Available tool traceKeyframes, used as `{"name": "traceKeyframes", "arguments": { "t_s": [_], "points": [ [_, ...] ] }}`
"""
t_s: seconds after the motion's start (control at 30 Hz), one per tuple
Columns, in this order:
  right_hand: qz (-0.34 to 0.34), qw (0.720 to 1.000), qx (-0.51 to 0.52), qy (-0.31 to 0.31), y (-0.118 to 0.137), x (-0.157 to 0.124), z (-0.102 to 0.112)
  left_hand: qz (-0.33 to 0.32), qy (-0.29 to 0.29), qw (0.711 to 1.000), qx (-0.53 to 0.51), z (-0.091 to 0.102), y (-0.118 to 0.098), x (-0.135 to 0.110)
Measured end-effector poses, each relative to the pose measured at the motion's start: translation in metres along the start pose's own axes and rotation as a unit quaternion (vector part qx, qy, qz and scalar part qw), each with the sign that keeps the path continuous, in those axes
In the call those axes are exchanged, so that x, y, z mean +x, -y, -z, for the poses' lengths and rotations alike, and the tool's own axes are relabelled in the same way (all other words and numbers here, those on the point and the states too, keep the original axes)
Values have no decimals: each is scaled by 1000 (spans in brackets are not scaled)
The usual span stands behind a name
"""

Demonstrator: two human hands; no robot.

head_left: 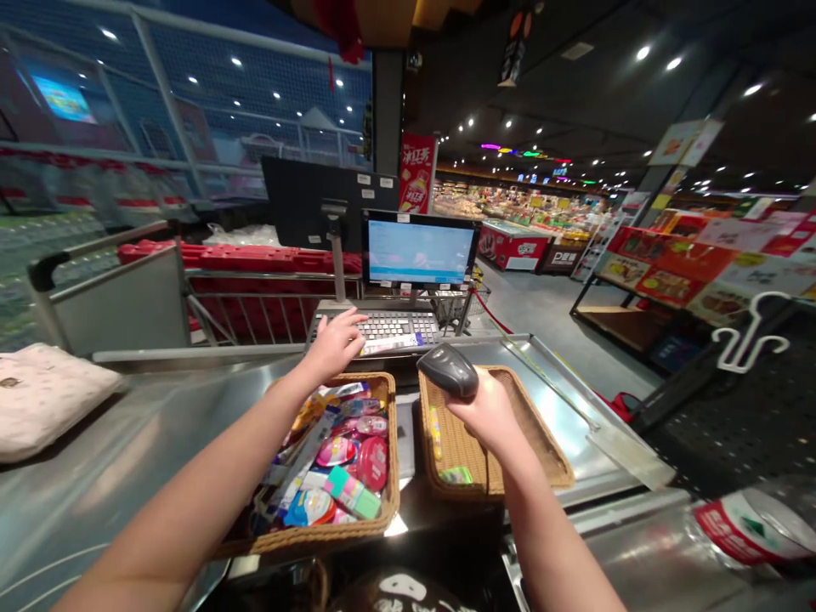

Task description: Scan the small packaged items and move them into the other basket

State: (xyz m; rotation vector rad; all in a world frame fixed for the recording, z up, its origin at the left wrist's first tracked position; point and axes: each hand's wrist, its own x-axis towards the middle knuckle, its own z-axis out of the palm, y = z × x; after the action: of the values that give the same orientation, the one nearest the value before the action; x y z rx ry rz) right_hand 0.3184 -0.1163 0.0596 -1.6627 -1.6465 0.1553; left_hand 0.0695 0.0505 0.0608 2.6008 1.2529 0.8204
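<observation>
While my left hand (335,344) is resting spread on the keyboard (401,326), my right hand (490,414) is gripping a barcode scanner (448,370), its long axis pointing left above a wicker basket (534,423), its underside hidden by my palm.

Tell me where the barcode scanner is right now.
In the head view, the handheld barcode scanner is gripped in the person's right hand, held over the wicker basket on the right, just in front of the checkout keyboard.

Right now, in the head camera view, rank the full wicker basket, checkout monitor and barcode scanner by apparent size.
Full wicker basket, then checkout monitor, then barcode scanner. The basket's nearness to the camera may exaggerate it.
</observation>
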Motion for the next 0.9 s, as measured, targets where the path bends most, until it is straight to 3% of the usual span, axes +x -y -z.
{"name": "traceKeyframes", "arguments": {
  "t_s": [0.23,0.5,0.9],
  "points": [
    [54,997,-4,49,23,0,-24,11,-33,999,30,23,14,-26],
    [62,995,-32,78,39,-2,-39,39,-35,998,29,40,29,-48],
    [70,994,-21,81,52,-4,-49,48,-41,998,21,45,45,-62]
  ]
}}
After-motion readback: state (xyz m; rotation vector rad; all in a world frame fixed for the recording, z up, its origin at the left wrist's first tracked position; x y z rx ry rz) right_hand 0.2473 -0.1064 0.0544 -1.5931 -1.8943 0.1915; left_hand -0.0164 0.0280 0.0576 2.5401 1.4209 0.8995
